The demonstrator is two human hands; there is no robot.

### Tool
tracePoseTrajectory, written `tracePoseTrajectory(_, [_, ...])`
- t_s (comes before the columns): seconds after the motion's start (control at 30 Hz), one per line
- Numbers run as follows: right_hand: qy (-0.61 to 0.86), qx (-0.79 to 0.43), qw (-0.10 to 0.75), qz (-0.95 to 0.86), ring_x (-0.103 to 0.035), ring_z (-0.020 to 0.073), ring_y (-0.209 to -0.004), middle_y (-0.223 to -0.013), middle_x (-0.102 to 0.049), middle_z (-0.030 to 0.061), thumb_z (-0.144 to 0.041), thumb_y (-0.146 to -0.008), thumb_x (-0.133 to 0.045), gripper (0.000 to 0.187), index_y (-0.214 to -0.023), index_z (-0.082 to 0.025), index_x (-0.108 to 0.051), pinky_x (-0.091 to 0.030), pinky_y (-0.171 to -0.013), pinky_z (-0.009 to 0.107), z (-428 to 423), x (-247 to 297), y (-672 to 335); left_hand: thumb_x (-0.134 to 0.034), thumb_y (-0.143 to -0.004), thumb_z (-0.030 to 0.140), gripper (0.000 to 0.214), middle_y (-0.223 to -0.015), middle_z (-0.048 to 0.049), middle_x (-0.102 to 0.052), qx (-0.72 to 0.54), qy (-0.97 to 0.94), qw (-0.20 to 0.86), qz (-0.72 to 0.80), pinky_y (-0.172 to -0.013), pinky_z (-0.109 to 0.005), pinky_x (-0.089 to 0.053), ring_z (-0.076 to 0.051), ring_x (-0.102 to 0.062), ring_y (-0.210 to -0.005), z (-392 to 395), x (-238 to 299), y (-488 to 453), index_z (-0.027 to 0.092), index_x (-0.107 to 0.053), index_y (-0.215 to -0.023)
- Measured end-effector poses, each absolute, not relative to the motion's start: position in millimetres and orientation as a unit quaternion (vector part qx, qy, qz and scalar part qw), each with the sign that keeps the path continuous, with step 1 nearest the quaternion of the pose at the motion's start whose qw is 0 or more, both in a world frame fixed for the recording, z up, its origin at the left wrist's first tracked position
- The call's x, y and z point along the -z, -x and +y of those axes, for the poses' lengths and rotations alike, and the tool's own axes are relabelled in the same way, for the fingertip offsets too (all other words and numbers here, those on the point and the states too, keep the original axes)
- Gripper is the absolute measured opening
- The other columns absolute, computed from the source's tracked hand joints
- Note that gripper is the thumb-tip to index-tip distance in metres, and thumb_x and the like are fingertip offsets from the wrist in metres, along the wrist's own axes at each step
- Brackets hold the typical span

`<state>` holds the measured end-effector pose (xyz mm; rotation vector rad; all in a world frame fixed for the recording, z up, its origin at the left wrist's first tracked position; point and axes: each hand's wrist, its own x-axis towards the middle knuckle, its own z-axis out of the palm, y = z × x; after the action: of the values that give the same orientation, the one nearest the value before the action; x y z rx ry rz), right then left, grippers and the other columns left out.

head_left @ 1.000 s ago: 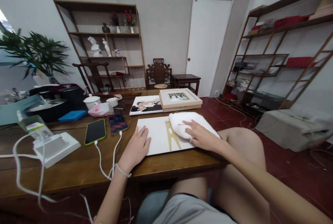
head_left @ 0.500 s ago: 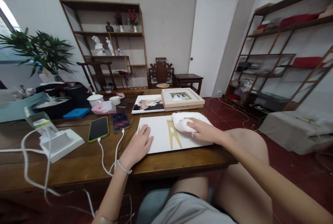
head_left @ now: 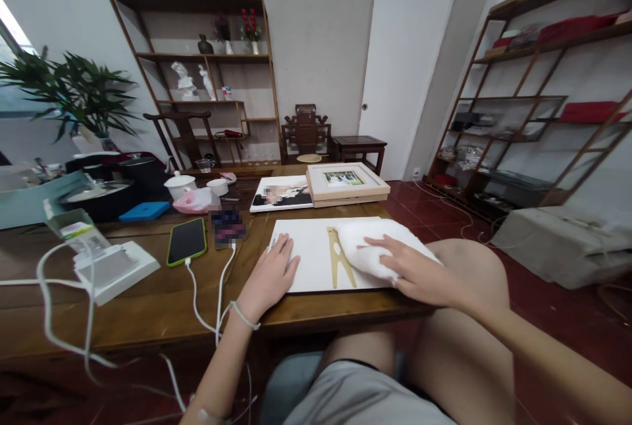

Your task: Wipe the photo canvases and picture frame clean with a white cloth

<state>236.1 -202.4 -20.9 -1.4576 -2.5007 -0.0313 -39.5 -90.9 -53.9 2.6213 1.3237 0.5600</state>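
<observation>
A white rectangular panel (head_left: 311,254) lies flat at the table's front edge. On it is a flat gold A-shaped piece (head_left: 340,260) with a small round opening near its middle. My left hand (head_left: 271,274) rests flat on the panel's left end, fingers stretched out. A bunched, fluffy white cloth (head_left: 363,247) covers much of the panel's right part and touches the gold piece. My right hand (head_left: 415,274) grips the cloth from its near side, the index finger pointing out over it. The thumb is partly hidden.
Behind the panel lie a photo print (head_left: 281,193) and a light wooden picture frame (head_left: 348,181). To the left are a green-edged phone (head_left: 187,242), a pixelated phone-like item (head_left: 228,226), white cables (head_left: 195,300) and an opened white box (head_left: 116,274). A white teapot stands farther back.
My right hand and the cloth have shifted right and toward me, the index finger now extended. The panel and my left hand have slid slightly right.
</observation>
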Motion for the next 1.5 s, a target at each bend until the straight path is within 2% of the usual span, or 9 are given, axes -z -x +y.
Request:
tracePoseTrajectory(0.13, [0.512, -0.007, 0.110, -0.852, -0.030, 0.0266, -0.131, -0.137, -0.044, 0.0107, -0.004, -0.065, -0.045, 0.022, -0.077, -0.020, -0.054, -0.029, -0.104, 0.050, -233, 19, -236, -0.032, -0.090, 0.030, 0.044, -0.142, -0.0160, -0.038, -0.197, -0.867, 0.049, 0.455, -0.107, -0.043, -0.026, -0.026, -0.026, -0.135, -95, 56, 32, 0.011, -0.043, -0.128])
tracePoseTrajectory(0.3, [0.519, 0.018, 0.108, -0.847, -0.038, 0.0269, -0.125, -0.135, -0.044, 0.0145, -0.004, -0.066, -0.042, 0.033, -0.093, -0.017, -0.056, -0.036, -0.098, 0.046, -201, 20, -240, -0.031, -0.090, 0.031, 0.047, -0.142, -0.0186, -0.037, -0.177, -0.867, 0.053, 0.463, -0.108, -0.042, -0.025, -0.026, -0.025, -0.136, -94, 53, 31, 0.006, -0.042, -0.129])
tracePoseTrajectory(0.57, [0.535, 0.064, 0.102, -0.836, -0.053, 0.0272, -0.093, -0.098, -0.060, 0.0142, -0.010, -0.075, -0.043, 0.024, -0.094, -0.013, -0.058, -0.042, -0.080, 0.039, -115, 21, -240, -0.033, -0.089, 0.032, 0.044, -0.141, -0.0194, -0.038, -0.204, -0.863, 0.071, 0.457, -0.107, -0.047, -0.026, -0.028, -0.027, -0.134, -79, 59, 38, 0.009, -0.043, -0.126])
tracePoseTrajectory(0.8, [0.526, 0.064, 0.103, -0.842, -0.052, 0.0277, -0.100, -0.107, -0.058, 0.0162, -0.007, -0.072, -0.043, 0.024, -0.091, -0.014, -0.057, -0.041, -0.085, 0.041, -125, 20, -240, -0.035, -0.089, 0.034, 0.045, -0.142, -0.0200, -0.035, -0.196, -0.862, 0.087, 0.458, -0.107, -0.048, -0.025, -0.030, -0.026, -0.135, -78, 57, 40, 0.010, -0.043, -0.126])
tracePoseTrajectory(0.9, [0.501, 0.052, 0.116, -0.856, -0.042, 0.0273, -0.119, -0.126, -0.050, 0.0168, -0.005, -0.069, -0.043, 0.025, -0.088, -0.015, -0.055, -0.036, -0.096, 0.044, -162, 22, -241, -0.034, -0.090, 0.033, 0.046, -0.143, -0.0205, -0.034, -0.187, -0.865, 0.087, 0.458, -0.107, -0.047, -0.024, -0.030, -0.024, -0.136, -79, 54, 39, 0.008, -0.042, -0.127])
tracePoseTrajectory(1.03, [0.498, 0.025, 0.119, -0.859, -0.033, 0.0249, -0.128, -0.130, -0.048, 0.0130, -0.003, -0.066, -0.043, 0.026, -0.083, -0.018, -0.055, -0.029, -0.103, 0.045, -209, 24, -238, -0.032, -0.090, 0.034, 0.049, -0.144, -0.0205, -0.031, -0.157, -0.870, 0.095, 0.458, -0.109, -0.046, -0.022, -0.028, -0.021, -0.137, -79, 49, 38, 0.007, -0.040, -0.130])
tracePoseTrajectory(1.13, [0.506, 0.018, 0.116, -0.854, -0.039, 0.0256, -0.123, -0.128, -0.050, 0.0119, -0.004, -0.066, -0.044, 0.026, -0.084, -0.019, -0.056, -0.034, -0.100, 0.043, -221, 21, -238, -0.032, -0.090, 0.034, 0.048, -0.145, -0.0186, -0.031, -0.152, -0.877, 0.100, 0.445, -0.109, -0.044, -0.022, -0.026, -0.020, -0.137, -78, 47, 39, 0.008, -0.040, -0.130])
tracePoseTrajectory(1.27, [0.529, 0.033, 0.104, -0.841, -0.053, 0.0257, -0.102, -0.108, -0.058, 0.0126, -0.008, -0.070, -0.044, 0.028, -0.093, -0.018, -0.056, -0.042, -0.087, 0.039, -189, 17, -240, -0.033, -0.089, 0.036, 0.050, -0.145, -0.0189, -0.031, -0.166, -0.876, 0.107, 0.441, -0.110, -0.043, -0.022, -0.027, -0.020, -0.137, -76, 50, 41, 0.008, -0.040, -0.130])
tracePoseTrajectory(1.5, [0.537, 0.052, 0.102, -0.836, -0.053, 0.0266, -0.095, -0.100, -0.058, 0.0148, -0.009, -0.073, -0.041, 0.023, -0.090, -0.013, -0.056, -0.042, -0.083, 0.038, -109, 16, -243, -0.034, -0.089, 0.034, 0.046, -0.141, -0.0171, -0.039, -0.229, -0.858, 0.107, 0.447, -0.109, -0.042, -0.026, -0.026, -0.030, -0.134, -74, 55, 43, 0.010, -0.045, -0.126])
